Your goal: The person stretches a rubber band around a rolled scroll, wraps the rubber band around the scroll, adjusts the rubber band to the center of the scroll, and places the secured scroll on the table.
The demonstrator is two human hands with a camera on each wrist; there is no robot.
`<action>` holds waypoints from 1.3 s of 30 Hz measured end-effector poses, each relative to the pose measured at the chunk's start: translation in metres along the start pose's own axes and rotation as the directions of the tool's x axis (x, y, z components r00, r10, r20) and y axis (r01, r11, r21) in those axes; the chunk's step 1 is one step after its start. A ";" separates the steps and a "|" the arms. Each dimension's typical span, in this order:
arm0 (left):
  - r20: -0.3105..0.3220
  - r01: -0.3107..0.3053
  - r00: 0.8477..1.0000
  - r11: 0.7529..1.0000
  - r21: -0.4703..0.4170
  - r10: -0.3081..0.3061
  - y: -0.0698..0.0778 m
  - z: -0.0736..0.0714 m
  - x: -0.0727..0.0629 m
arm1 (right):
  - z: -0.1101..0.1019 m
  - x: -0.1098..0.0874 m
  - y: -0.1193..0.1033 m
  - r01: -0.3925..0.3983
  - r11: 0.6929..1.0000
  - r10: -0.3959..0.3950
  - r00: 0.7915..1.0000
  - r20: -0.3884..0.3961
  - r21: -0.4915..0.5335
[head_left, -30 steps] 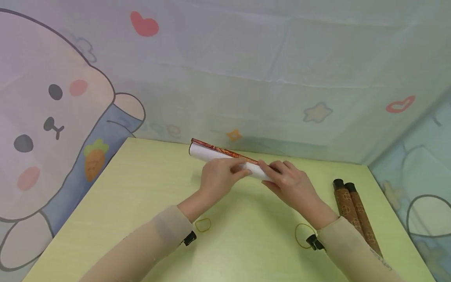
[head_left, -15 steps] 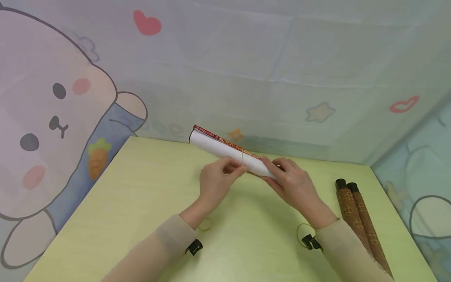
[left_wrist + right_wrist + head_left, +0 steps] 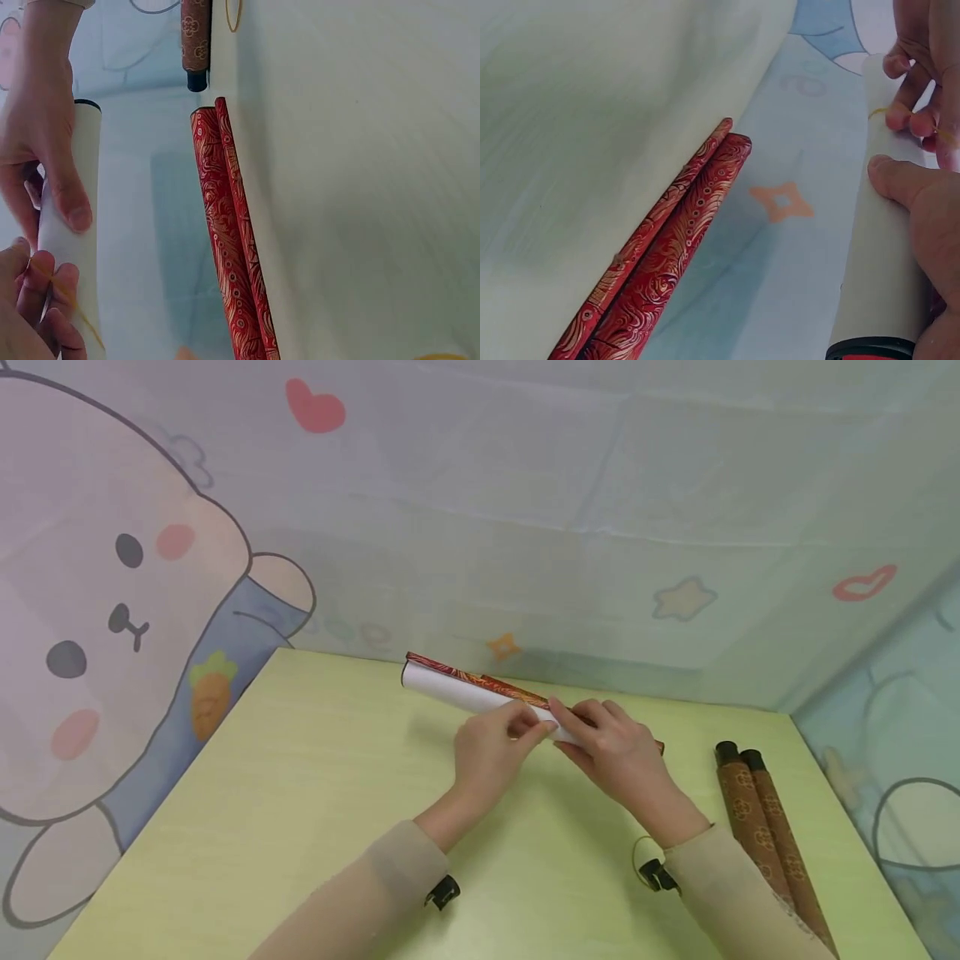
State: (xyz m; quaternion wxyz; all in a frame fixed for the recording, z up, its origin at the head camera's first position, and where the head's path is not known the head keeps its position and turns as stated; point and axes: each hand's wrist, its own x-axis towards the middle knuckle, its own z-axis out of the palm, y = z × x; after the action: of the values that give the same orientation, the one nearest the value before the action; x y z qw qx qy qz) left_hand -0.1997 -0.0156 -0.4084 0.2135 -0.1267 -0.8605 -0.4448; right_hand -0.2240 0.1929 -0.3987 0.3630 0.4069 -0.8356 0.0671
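Observation:
A white rolled-up sheet [image 3: 450, 687], with a red patterned strip along its upper edge, slants in the air above the table. My right hand [image 3: 622, 743] grips its right part, thumb along the white surface in the right wrist view. My left hand [image 3: 491, 752] is beside it near mid-length, pinching a thin yellow rubber band [image 3: 75, 307] that runs across the roll. How far the band goes round is hidden. Behind, near the table's far edge, lie a thick and a thin red-and-gold patterned roll [image 3: 690, 217], mostly hidden in the head view.
Two brown patterned rolls [image 3: 757, 827] with black ends lie at the table's right side. Another yellow rubber band [image 3: 643, 852] lies beside my right cuff. A printed cloth backdrop [image 3: 525, 485] rises behind the pale table [image 3: 315, 760].
The roll's left end rose, then came back down. My left hand let the band show on the roll, then moved right along it, closer to my right hand, which stayed nearly in place.

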 end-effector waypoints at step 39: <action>-0.020 0.080 0.995 0.903 -0.423 -0.097 -0.006 -0.019 -0.004 | -0.008 0.006 0.008 -0.054 0.995 0.057 0.998 -0.041 0.087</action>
State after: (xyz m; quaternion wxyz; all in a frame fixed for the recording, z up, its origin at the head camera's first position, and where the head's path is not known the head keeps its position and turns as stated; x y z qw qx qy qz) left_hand -0.1940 -0.0349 -0.4046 0.1781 -0.1216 -0.7446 -0.6318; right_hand -0.2277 0.1973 -0.3875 0.3612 0.3972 -0.8348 0.1220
